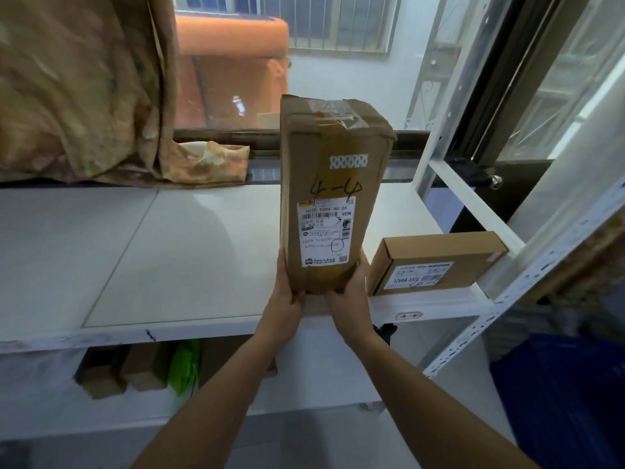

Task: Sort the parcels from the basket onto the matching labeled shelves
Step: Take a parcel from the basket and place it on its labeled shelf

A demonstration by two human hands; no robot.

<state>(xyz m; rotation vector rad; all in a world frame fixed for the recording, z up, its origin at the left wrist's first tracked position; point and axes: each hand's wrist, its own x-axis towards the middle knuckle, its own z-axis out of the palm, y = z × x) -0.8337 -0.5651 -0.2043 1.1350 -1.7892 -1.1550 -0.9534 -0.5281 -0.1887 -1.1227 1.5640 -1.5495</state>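
Observation:
A tall brown cardboard parcel (333,194) marked "4-4" in black, with a white shipping label, lies lengthwise on the white top shelf (169,258). My left hand (285,299) grips its near left corner and my right hand (350,296) grips its near right corner. A small flat brown box (434,262) lies just right of it on the same shelf. A white tag reading "4-4" (410,315) is stuck on the shelf's front edge below that box.
A brown patterned curtain (77,89) hangs over the shelf's back left. White slotted uprights (480,330) frame the right side. Brown parcels (111,370) and a green bag (185,365) sit on the lower shelf. A blue crate (561,397) stands at lower right.

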